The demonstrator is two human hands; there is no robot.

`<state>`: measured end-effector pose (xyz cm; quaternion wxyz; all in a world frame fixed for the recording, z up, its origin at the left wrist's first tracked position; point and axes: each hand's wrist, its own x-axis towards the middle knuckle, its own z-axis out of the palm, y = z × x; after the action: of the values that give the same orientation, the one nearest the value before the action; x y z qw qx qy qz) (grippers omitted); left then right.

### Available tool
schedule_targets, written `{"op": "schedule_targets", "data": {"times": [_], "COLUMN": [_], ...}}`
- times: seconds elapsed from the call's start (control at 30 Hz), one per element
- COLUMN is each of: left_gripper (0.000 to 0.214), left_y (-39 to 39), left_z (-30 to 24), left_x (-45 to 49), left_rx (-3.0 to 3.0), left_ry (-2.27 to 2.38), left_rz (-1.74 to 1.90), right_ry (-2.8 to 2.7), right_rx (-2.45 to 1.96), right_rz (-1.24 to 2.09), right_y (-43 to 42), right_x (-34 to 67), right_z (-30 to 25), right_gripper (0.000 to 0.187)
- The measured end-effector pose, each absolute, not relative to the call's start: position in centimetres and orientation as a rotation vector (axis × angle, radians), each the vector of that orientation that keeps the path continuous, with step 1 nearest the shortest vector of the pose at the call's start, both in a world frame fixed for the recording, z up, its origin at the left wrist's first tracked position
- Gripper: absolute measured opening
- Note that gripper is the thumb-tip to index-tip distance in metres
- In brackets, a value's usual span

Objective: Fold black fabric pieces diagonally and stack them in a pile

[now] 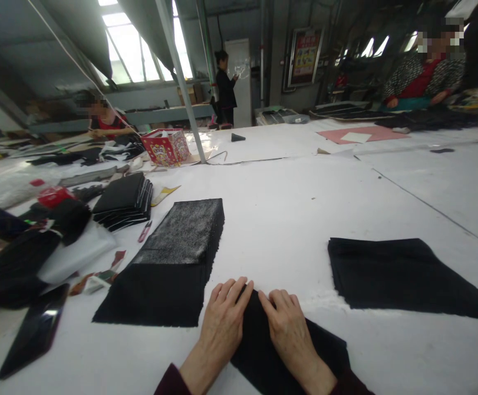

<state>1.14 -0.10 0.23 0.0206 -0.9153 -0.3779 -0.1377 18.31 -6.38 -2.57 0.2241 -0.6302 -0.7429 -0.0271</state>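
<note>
A black fabric piece (pixel 259 351) lies on the table directly in front of me. My left hand (pixel 224 312) is at its far left edge, fingers pressed together on the cloth. On the same far end rests my right hand (pixel 286 321), its fingers bent and closed at the edge, close to the left fingertips. Both thumbs are largely hidden. To the left is a stack of black fabric pieces (pixel 152 296), its far part topped by a speckled grey surface (pixel 176 233). Another black fabric stack (pixel 399 274) lies at the right.
On the left are a dark phone-like slab (pixel 35 332), pink-handled thread snips (pixel 144 231), a folded black stack (pixel 121 192) and a red patterned box (pixel 167 147). A metal pole (pixel 181 82) rises from the white table (pixel 280 197). Several people are farther back.
</note>
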Motion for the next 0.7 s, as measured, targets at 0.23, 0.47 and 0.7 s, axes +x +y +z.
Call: {"op": "schedule_targets", "data": {"times": [0.23,0.47,0.7], "left_gripper": [0.046,0.056,0.048], "left_y": [2.0,3.8,3.3], "left_z": [1.1,2.2,1.3], "left_x": [1.2,1.5,1.6], "left_rx": [-2.851,-2.884,-2.874], "left_ry": [-0.868,-0.821,-0.781], "left_rz": [-0.083,-0.066,-0.13], "right_ry": [-2.054,-1.971,-1.967], "right_rx": [-1.746,-1.655,-1.575], "right_rz": [-0.044,0.038,-0.023], "right_y": [-5.5,-4.4,-4.9], "right_x": [19.0,20.7,21.3], "right_z": [-2.0,-2.8,-3.3], "right_gripper": [0.037,0.031,0.033]}}
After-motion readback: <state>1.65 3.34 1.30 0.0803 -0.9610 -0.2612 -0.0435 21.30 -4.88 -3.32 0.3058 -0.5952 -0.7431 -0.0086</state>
